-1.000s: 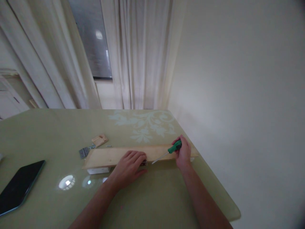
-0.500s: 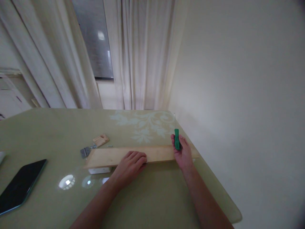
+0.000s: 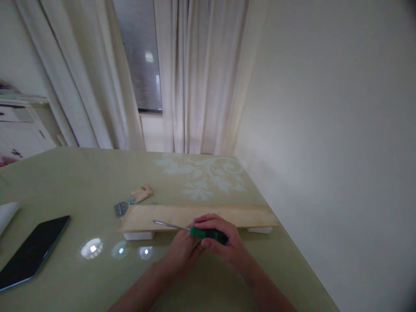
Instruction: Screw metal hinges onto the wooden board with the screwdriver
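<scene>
A green-handled screwdriver [image 3: 208,234] lies in my right hand [image 3: 229,247], its fingers wrapped over the handle. Its metal shaft points left across the front edge of a long wooden board [image 3: 195,212]. Just below the shaft is my left hand [image 3: 182,253], closed, with its fingertips partly covered by the handle and my right hand. What it holds, if anything, is hidden. The board lies flat on a white block [image 3: 139,236] near its left end and another white block [image 3: 260,230] near its right end.
Beyond the board's left end lie a grey metal hinge [image 3: 120,209], a small wooden piece [image 3: 142,193] and a few screws [image 3: 131,201]. A dark tablet [image 3: 34,251] rests at the left on the green table [image 3: 87,177]. A wall rises along the right side.
My right hand has moved left and turned the screwdriver from upright to pointing left. My left hand has drawn back from the board toward me, and the two hands now meet. The view has shifted slightly.
</scene>
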Available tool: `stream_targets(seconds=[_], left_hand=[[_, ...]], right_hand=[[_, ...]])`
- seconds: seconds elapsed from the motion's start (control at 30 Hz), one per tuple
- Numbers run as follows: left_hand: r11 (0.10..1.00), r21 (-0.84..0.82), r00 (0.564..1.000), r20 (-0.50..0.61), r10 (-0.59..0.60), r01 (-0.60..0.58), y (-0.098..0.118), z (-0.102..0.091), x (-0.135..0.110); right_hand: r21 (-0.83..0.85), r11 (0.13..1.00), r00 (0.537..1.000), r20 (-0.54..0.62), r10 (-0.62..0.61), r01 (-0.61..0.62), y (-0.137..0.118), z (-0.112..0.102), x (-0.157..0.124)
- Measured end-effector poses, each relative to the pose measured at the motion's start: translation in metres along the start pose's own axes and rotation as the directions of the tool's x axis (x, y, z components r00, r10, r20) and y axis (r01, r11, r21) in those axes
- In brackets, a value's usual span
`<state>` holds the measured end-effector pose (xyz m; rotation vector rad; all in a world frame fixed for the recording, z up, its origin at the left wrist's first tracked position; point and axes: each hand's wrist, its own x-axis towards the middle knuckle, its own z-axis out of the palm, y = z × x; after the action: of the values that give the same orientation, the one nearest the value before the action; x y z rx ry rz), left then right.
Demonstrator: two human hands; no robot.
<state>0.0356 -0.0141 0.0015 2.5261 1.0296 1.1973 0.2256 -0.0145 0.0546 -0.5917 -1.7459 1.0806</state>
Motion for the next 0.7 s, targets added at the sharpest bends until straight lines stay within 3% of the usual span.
stream_targets(seconds=[0.1, 0.2, 0.33, 0.4, 0.5, 0.53, 0.57, 0.63, 0.7], left_hand=[[0.999, -0.009, 0.999, -0.020, -0.039, 0.039, 0.004, 0.002, 0.001], [1.000, -0.014, 0.999, -0.042, -0.014, 0.014, 0.001, -0.006, 0.010], [0.986, 0.142, 0.985, -0.161, -0.061, 0.084, -0.017, -0.023, 0.018], [0.952, 0.290, 0.991, -0.121, -0.063, 0.096, -0.028, -0.028, 0.018], [0.894, 0.447, 1.000, -0.003, -0.031, 0.029, -0.040, -0.029, 0.014], [0.881, 0.472, 0.999, 0.022, -0.025, 0.012, -0.042, -0.028, 0.013], [0.873, 0.487, 0.999, 0.041, -0.028, 0.004, -0.042, -0.027, 0.012], [0.867, 0.498, 0.996, 0.066, -0.054, 0.014, -0.042, -0.026, 0.012], [0.868, 0.496, 0.993, 0.088, -0.081, 0.027, -0.039, -0.027, 0.014]], right_hand=[[0.011, 1.000, 0.992, -0.129, 0.019, -0.018, 0.003, 0.006, -0.001], [0.080, 0.995, 0.936, -0.343, 0.082, -0.058, 0.007, 0.003, -0.001], [0.121, 0.991, 0.786, -0.617, 0.032, 0.054, 0.012, -0.012, 0.007], [0.089, 0.987, 0.692, -0.721, -0.029, 0.134, 0.007, -0.022, 0.015], [-0.176, 0.975, 0.549, -0.806, -0.221, 0.135, -0.017, -0.033, 0.033], [-0.305, 0.946, 0.546, -0.777, -0.313, 0.108, -0.028, -0.034, 0.041], [-0.436, 0.897, 0.590, -0.705, -0.393, 0.076, -0.039, -0.034, 0.050], [-0.637, 0.764, 0.732, -0.471, -0.493, 0.105, -0.057, -0.029, 0.068], [-0.713, 0.669, 0.824, -0.241, -0.512, 0.207, -0.064, -0.020, 0.086]])
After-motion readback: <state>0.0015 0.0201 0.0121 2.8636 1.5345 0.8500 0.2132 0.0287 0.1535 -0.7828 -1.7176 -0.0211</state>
